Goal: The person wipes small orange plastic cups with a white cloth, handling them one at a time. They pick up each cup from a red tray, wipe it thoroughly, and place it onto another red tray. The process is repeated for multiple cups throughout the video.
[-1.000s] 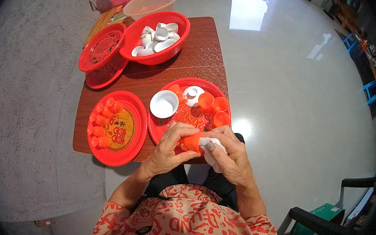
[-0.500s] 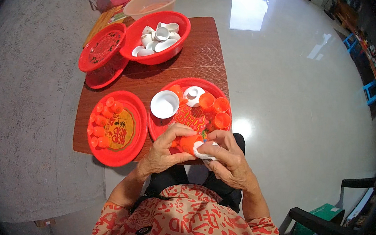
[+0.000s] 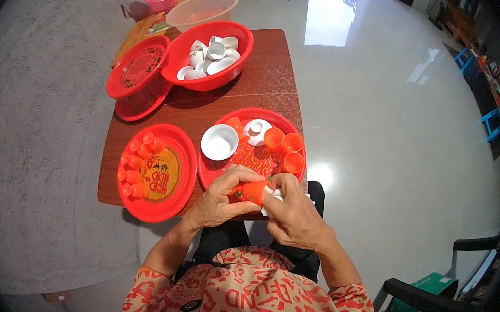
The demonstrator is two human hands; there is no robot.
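Observation:
My left hand is closed round a small orange goblet, which lies tipped with its mouth toward my right hand. My right hand pinches a white cloth and presses it at the goblet's rim, fingers partly inside. Beneath them is a red tray with a printed pattern. On it stand a white bowl, a white lid with a knob, and several orange goblets. Farther left, a second red tray carries several orange goblets lying on their sides.
At the back, a red basin holds several white cups and bowls. Left of it is a red strainer basket; a translucent basin stands behind. The wooden table ends just right of the tray. A black armchair sits lower right.
My right hand has turned and pushed the cloth farther into the goblet's mouth. My left hand keeps its hold. The whole view has shifted slightly.

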